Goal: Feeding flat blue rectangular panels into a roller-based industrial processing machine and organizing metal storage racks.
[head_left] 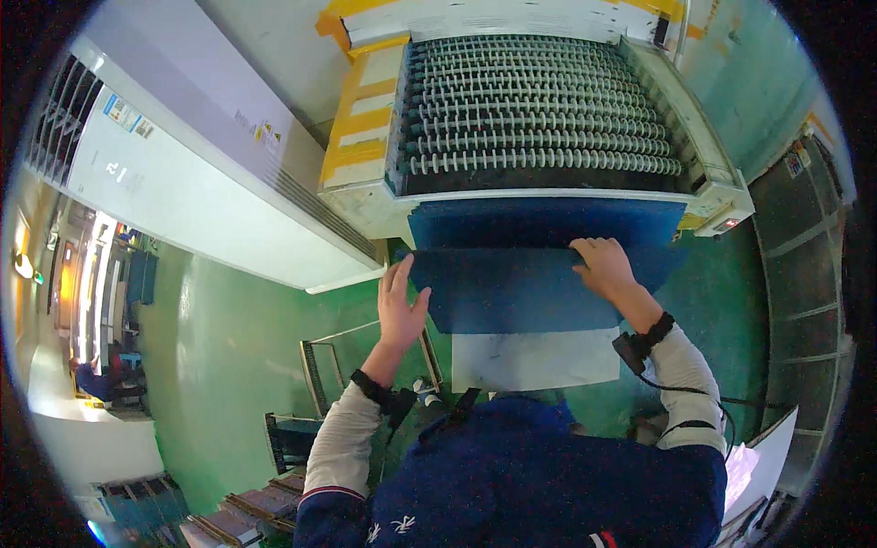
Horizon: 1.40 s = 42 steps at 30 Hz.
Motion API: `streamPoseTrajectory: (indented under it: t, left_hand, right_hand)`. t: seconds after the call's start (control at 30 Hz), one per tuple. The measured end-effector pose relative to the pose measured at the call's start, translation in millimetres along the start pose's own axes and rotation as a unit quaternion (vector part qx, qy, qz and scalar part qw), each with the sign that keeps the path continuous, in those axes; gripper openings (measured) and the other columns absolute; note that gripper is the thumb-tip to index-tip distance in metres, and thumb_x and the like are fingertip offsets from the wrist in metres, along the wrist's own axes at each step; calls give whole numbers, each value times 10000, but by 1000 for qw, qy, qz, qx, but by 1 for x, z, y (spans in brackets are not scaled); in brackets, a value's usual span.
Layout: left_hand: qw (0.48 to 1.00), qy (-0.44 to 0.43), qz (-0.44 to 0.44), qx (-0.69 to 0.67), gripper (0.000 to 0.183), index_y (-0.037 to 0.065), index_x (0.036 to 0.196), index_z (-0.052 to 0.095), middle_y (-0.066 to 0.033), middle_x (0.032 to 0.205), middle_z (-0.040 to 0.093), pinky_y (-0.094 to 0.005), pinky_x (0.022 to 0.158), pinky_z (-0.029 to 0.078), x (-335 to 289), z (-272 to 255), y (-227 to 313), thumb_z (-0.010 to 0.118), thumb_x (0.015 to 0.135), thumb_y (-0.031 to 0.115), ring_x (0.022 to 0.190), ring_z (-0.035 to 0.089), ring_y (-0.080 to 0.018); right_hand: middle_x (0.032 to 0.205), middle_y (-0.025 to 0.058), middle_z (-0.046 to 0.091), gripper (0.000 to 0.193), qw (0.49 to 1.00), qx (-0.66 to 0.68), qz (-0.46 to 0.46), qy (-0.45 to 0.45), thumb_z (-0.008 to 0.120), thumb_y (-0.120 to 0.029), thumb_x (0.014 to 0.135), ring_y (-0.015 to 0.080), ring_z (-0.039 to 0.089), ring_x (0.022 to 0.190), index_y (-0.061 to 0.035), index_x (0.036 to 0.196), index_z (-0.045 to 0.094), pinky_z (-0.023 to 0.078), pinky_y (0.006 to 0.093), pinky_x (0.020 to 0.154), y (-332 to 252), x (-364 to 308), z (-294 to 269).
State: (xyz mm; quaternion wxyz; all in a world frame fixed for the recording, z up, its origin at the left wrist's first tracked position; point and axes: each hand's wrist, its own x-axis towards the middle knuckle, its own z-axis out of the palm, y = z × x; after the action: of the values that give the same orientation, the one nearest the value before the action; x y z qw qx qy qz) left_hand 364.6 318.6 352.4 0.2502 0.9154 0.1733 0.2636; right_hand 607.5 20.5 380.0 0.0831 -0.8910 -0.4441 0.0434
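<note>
A dark blue panel hangs in front of my body, tilted, its top edge towards the roller machine. My right hand is closed over its upper edge on the right, fingers bent and thumb on the near face. At the left edge, my left hand has its fingers stretched and apart, with fingertips touching the panel near its upper corner. Behind it, a second dark blue sheet lies below the machine's front lip. A pale grey board shows under the panel, close to my body.
Ahead stands a conveyor with rows of white disc rollers, its sides taped yellow. A tall white cabinet is at the left. Metal frames stand on the green floor by my left arm. A cable runs from my right wrist.
</note>
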Motion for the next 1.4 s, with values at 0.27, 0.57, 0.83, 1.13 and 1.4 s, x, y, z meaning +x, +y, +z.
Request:
streamPoseTrajectory:
  t: [0.27,0.57,0.83,1.13,1.4]
  left_hand:
    - [983,70,-98,-136,561,48,1298,483,-133,1110,544,-358,877,458,6,10,-5,678,774,18,989,559,-256]
    - [985,76,-97,-122,546,26,1283,493,-128,1066,547,-370,863,454,-6,3,3,663,766,-10,949,549,-257]
    - [986,82,-84,-115,575,29,1305,489,-140,1097,546,-369,874,449,-8,5,5,666,760,-13,958,546,-266]
    - [992,80,-59,-71,573,32,1308,493,-153,1157,541,-386,852,461,-12,4,9,666,763,-3,970,549,-290]
    - [992,85,-57,-66,498,21,1255,517,-141,1082,563,-365,841,462,-23,-3,6,663,779,-2,950,562,-276]
  right_hand:
    - [1082,100,582,507,999,-20,-5,36,702,-164,771,290,538,1070,-119,1231,495,392,428,946,-8,-9,0]
    - [1410,81,418,756,994,-39,-9,103,693,-96,740,279,375,1311,-155,1418,362,247,497,1105,-24,-17,0]
    - [1497,74,321,806,991,-34,10,131,658,-54,738,286,291,1378,-149,1457,306,187,516,1128,-35,-36,10]
    - [1491,120,322,739,987,-10,2,160,625,-63,777,308,287,1381,-159,1449,332,170,522,1129,-36,-49,6]
    - [1101,108,624,298,998,15,21,59,652,-155,776,316,561,1089,-112,1068,616,408,492,952,-37,-43,-14]
